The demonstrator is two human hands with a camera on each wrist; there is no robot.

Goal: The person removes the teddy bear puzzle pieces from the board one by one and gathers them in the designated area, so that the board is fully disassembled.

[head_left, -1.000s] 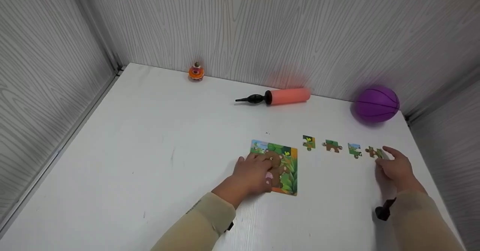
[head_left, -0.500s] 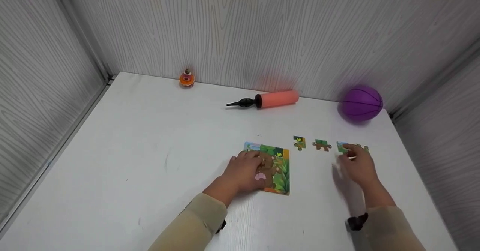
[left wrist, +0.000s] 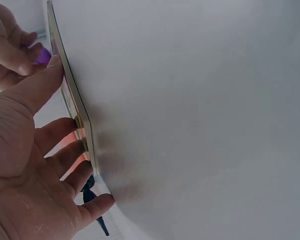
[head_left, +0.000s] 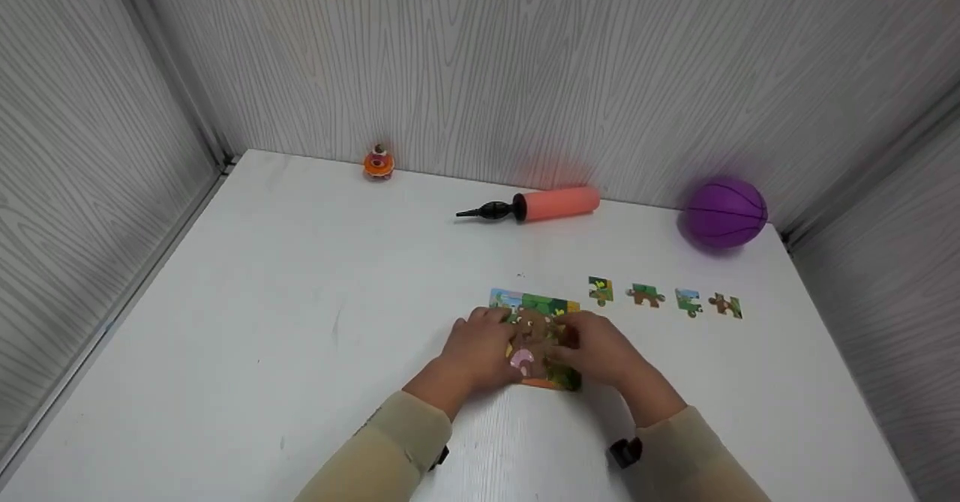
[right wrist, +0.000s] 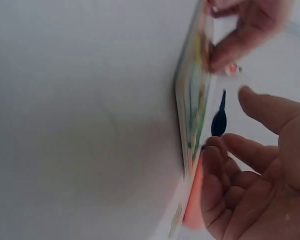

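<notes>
Puzzle board [head_left: 541, 308] lies flat on the white table [head_left: 300, 299], near the front edge, right of centre. Both my hands are on it. My left hand [head_left: 480, 348] covers its left part; my right hand [head_left: 600, 346] covers its right part. Far edge and part of the middle show between and beyond them.

Left wrist view: my left fingers [left wrist: 65, 132] are spread, tips resting on the board's [left wrist: 70, 97] edge, thumb lying along the near edge. Not curled round it; straight, pressing.

Right wrist view: my right fingers [right wrist: 245, 150] are apart and loosely bent, tips at the board's [right wrist: 190, 115] edge. Thumb stands off from it. Cannot tell whether the tips touch the board. Nothing pinched between them.

Both forearms come in from the near edge, angled inward, in beige sleeves [head_left: 390, 449]. A black strap piece [head_left: 624, 452] shows at the right wrist.

4 loose puzzle pieces [head_left: 646, 296] lie in a row to the right of the board, apart from one another, well clear of my right hand.

At the back: an orange-pink hand pump [head_left: 536, 205] with black nozzle lies along the wall; a purple ball [head_left: 726, 212] sits in the right back corner; a small orange toy [head_left: 378, 163] stands at the back left. Grey wood-grain panels [head_left: 487, 67] close in 3 sides.
</notes>
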